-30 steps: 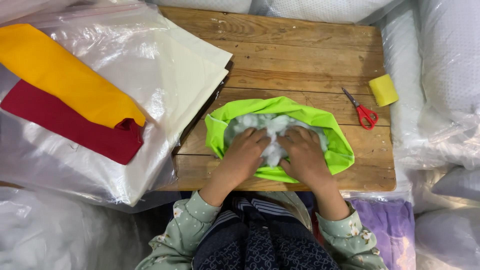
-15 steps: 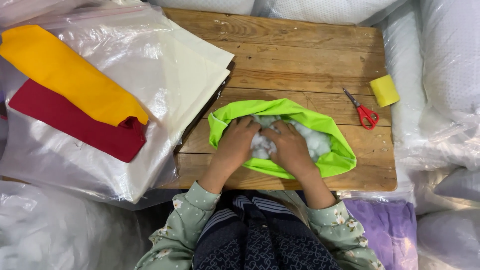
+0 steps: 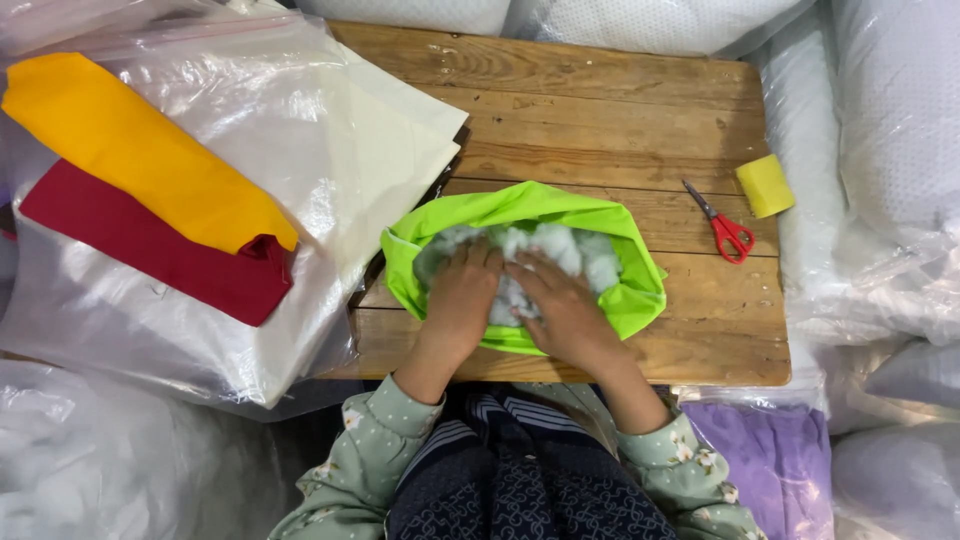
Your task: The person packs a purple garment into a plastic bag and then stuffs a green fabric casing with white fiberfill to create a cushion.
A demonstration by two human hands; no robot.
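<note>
The table (image 3: 600,110) is showing bare, matt wood with coarse grain and visible seams between its planks. On it, the lime-green cover (image 3: 520,208) is looking like thin, smooth woven cloth with a faint sheen, and the white stuffing (image 3: 585,255) inside it is appearing soft, fluffy and fibrous. The left hand (image 3: 462,300) and right hand (image 3: 565,310) are pressing into that fluff. The scissors (image 3: 722,225) are showing dull metal blades and glossy red plastic handles. The yellow block (image 3: 765,185) is looking matt and spongy. The clear bags (image 3: 150,320) are shining as glossy, wrinkled plastic film over matt yellow cloth (image 3: 140,150), red cloth (image 3: 150,250) and cream cloth (image 3: 390,150).
</note>
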